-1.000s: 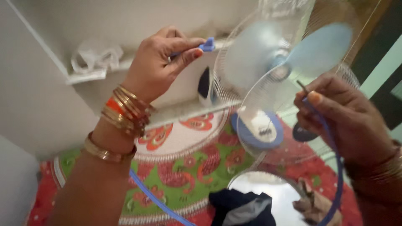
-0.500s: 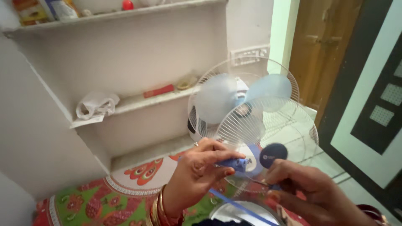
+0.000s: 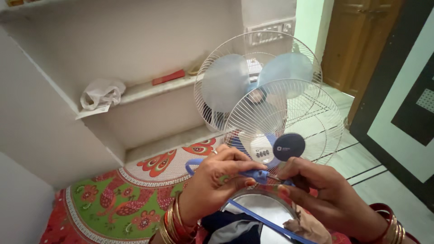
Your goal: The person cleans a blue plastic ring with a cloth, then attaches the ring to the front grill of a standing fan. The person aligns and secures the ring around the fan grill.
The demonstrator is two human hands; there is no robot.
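Both hands pinch the blue band: left hand (image 3: 217, 178) holds its clip (image 3: 257, 175), right hand (image 3: 323, 190) just beside it, under the fan guard (image 3: 285, 122).

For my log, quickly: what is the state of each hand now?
Left hand: closed, pinching the blue clip of the blue ring.
Right hand: closed on the same ring's end, at the front grille.

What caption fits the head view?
Both hands, left hand and right hand, pinch a blue clip at the fan guard.
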